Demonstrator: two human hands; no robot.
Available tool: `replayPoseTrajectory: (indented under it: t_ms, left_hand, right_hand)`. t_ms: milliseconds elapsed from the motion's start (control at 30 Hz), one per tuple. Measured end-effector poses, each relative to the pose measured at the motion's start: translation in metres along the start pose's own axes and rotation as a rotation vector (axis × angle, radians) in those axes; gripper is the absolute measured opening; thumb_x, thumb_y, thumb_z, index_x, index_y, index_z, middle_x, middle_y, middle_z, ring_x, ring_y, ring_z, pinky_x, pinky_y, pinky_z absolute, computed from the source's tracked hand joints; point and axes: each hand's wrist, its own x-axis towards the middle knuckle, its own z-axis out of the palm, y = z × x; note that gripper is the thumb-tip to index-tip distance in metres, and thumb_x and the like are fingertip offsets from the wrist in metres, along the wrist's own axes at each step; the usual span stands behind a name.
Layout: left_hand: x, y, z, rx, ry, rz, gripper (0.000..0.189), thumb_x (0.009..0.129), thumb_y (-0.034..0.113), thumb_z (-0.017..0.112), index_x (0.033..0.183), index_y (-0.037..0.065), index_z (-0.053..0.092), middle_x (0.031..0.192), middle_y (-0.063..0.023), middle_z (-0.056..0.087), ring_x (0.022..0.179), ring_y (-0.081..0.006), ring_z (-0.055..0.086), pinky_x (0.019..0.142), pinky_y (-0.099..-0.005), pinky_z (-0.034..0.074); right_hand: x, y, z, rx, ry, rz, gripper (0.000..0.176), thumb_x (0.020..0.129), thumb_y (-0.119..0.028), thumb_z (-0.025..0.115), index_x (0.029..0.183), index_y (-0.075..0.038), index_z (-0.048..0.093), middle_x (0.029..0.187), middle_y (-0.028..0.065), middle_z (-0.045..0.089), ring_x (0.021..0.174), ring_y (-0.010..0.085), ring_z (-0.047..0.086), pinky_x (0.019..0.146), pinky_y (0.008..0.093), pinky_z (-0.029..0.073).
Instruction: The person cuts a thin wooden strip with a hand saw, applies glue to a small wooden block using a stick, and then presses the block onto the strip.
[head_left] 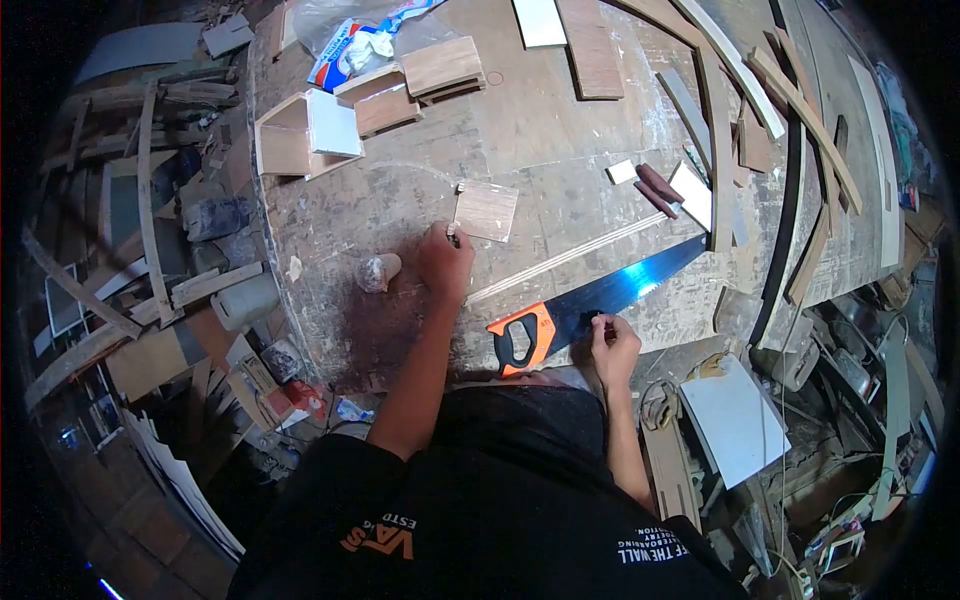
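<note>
My left hand [446,262] is closed on the workbench, with a small thing at its fingertips that I cannot make out. Just beyond those fingers lies a small square wood panel [486,211]. To the left of the hand is a whitish cup-like container [377,272], apparently on its side. My right hand [614,350] is pinched, and something small and dark shows at its fingertips. It is beside the blade of a handsaw [600,300] with an orange and black handle. A thin wood strip [565,262] lies behind the saw.
Open wooden box pieces [310,135] stand at the back left beside a blue and white plastic packet [350,50]. Dark reddish-brown pieces [657,188] lie near the saw tip. Long wood strips [805,125] crowd the right side. Scrap wood [150,200] fills the floor at left.
</note>
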Motion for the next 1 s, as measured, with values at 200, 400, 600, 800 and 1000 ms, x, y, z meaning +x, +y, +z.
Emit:
replayPoseTrajectory:
  t_ms: [200,400,600,800,1000]
  left_hand:
    - [0.000,0.003,-0.009,0.071,-0.044,-0.036,0.031,0.085,0.032,0.070,0.103,0.007,0.069,0.090,-0.0191,0.072,0.085,-0.0412,0.070,0.077,-0.0489,0.055]
    - [-0.006,0.006,-0.012,0.035,-0.042,-0.087,0.039,0.080,0.032,0.077,0.109,0.008,0.066,0.103,-0.0150,0.071,0.098,-0.0365,0.067,0.082,-0.0466,0.053]
    - [-0.084,0.005,-0.046,-0.211,0.051,0.002,0.038,0.084,0.024,0.077,0.115,0.006,0.066,0.112,-0.0132,0.070,0.105,-0.0340,0.066,0.088,-0.0434,0.053]
    - [-0.128,-0.065,-0.066,-0.531,-0.185,-0.226,0.013,0.094,0.014,0.066,0.093,0.002,0.070,0.089,-0.0137,0.073,0.084,-0.0323,0.071,0.075,-0.0373,0.054]
    - [-0.138,-0.109,-0.092,-0.489,-0.234,-0.003,0.027,0.100,0.022,0.059,0.087,0.001,0.068,0.079,-0.0139,0.071,0.068,-0.0223,0.067,0.067,-0.0366,0.050]
  right_hand:
    - [0.001,-0.001,-0.003,0.015,0.006,0.015,0.017,0.091,-0.016,0.070,0.091,0.001,0.073,0.081,0.0165,0.070,0.066,0.0250,0.069,0.065,0.0353,0.053]
    - [0.002,-0.003,-0.001,0.008,0.017,0.009,0.017,0.091,-0.016,0.070,0.091,0.001,0.073,0.078,0.0161,0.070,0.065,0.0239,0.068,0.064,0.0352,0.053]
    - [0.004,-0.002,0.002,0.034,0.042,-0.010,0.018,0.092,-0.017,0.069,0.091,0.001,0.074,0.077,0.0158,0.070,0.064,0.0230,0.067,0.063,0.0342,0.052]
    - [0.005,-0.010,0.008,-0.031,-0.006,-0.065,0.022,0.094,-0.019,0.068,0.092,0.002,0.073,0.076,0.0165,0.070,0.062,0.0235,0.065,0.061,0.0346,0.050]
    - [0.009,-0.006,0.016,0.082,-0.063,-0.093,0.031,0.096,-0.026,0.066,0.085,0.001,0.074,0.073,0.0174,0.068,0.061,0.0255,0.064,0.060,0.0359,0.048]
